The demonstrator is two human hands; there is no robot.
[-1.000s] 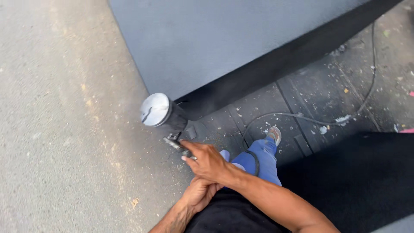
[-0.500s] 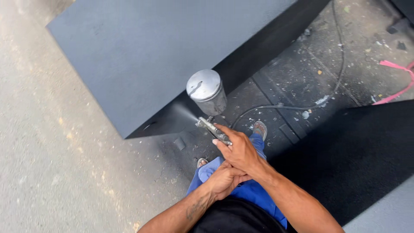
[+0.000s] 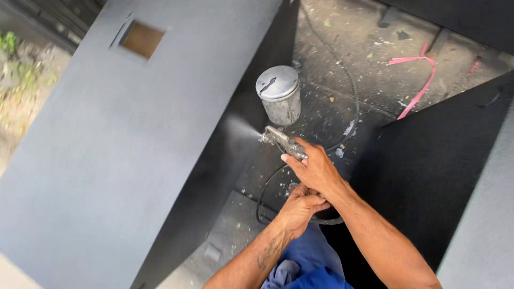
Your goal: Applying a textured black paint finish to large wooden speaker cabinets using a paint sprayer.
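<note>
- The right hand (image 3: 316,168) is clenched around the grip of the spray gun (image 3: 284,140).
- The left hand (image 3: 300,206) is curled around the black hose (image 3: 262,198) just below.
- The gun's long axis runs level, nozzle aimed left at the grey panel (image 3: 134,150); its metal cup (image 3: 279,95) stands upright above the spattered floor (image 3: 369,75).

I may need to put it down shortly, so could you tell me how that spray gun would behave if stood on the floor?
The spray gun is probably top-heavy: its metal cup sits above the slim body, so it may tip. The hose looks floppy and might tug it.
</note>
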